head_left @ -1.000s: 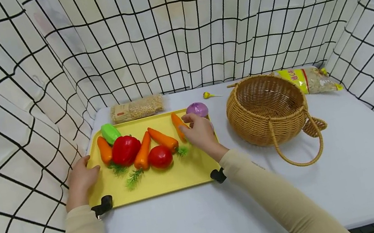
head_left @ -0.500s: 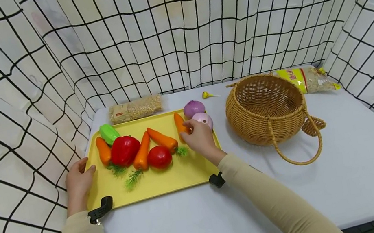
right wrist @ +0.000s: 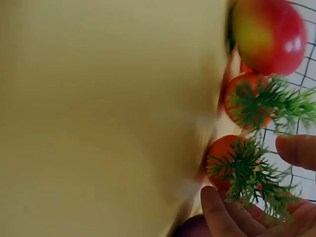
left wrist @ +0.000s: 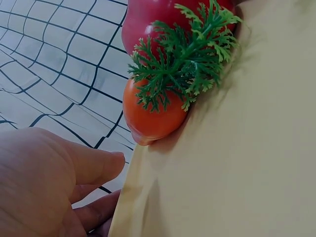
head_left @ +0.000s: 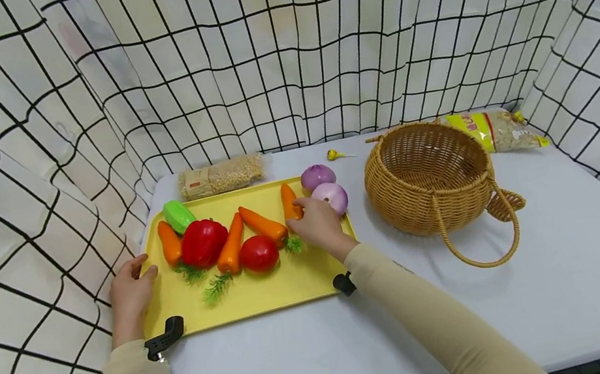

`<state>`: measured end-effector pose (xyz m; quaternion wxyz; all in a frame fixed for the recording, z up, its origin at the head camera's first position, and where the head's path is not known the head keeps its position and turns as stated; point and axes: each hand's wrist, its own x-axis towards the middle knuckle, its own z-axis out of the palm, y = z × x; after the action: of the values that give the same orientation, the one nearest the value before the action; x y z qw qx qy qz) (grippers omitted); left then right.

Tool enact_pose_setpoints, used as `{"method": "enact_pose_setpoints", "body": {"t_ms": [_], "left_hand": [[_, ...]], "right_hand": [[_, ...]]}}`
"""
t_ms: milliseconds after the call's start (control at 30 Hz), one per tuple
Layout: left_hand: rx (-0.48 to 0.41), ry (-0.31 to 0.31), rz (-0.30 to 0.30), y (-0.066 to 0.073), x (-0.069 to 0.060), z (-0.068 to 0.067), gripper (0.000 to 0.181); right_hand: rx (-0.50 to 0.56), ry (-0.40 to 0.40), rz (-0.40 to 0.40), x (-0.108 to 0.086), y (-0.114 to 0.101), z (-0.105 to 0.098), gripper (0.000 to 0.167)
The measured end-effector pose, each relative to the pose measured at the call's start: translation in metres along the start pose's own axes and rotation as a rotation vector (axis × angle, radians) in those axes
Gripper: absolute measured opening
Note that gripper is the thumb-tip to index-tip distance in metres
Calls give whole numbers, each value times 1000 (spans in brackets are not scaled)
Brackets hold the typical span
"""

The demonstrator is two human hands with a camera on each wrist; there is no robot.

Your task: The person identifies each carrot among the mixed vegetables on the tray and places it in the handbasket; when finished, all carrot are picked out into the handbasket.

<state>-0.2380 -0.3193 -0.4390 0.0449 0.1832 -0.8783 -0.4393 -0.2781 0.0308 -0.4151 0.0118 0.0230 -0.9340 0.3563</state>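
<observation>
On the yellow tray (head_left: 292,281), my right hand (head_left: 318,227) lies over the lower part of the rightmost carrot (head_left: 289,198). In the right wrist view, a fingertip touches the side of that carrot (right wrist: 222,160), while the thumb (right wrist: 296,150) stands apart beyond its green leaves. A purple onion (head_left: 317,176) and a paler onion (head_left: 330,198) sit at the tray's right edge. My left hand (head_left: 130,295) rests at the left edge, its thumb (left wrist: 101,165) straight; its other fingers are partly hidden. Nearest it lies the left carrot (left wrist: 153,111), beside a red bell pepper (head_left: 205,243).
Also on the tray are a green vegetable (head_left: 178,216), two middle carrots (head_left: 231,246) and a tomato (head_left: 259,253). A wicker basket (head_left: 405,209) stands right of it. Behind lie a bag of grains (head_left: 223,176), a small yellow item (head_left: 333,154) and a yellow-labelled bag (head_left: 505,129). Netting surrounds the table.
My right hand has shifted slightly toward me, uncovering the paler onion. The rightmost carrot has turned a little, its tip moving right. My left hand stays at the tray's edge.
</observation>
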Motion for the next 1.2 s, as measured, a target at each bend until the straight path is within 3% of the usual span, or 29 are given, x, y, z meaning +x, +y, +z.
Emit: {"method": "enact_pose_setpoints", "body": {"t_ms": [400,933,1200], "left_hand": [[0,9,10,0,3,2,49],[23,10,20,-1,1,2,49],[16,14,9,-1,1,1,49]], "right_hand": [[69,9,90,16,2,12,53],[71,18,104,15,-2,15,61],[123,43,125,15,-5,16,60]]}}
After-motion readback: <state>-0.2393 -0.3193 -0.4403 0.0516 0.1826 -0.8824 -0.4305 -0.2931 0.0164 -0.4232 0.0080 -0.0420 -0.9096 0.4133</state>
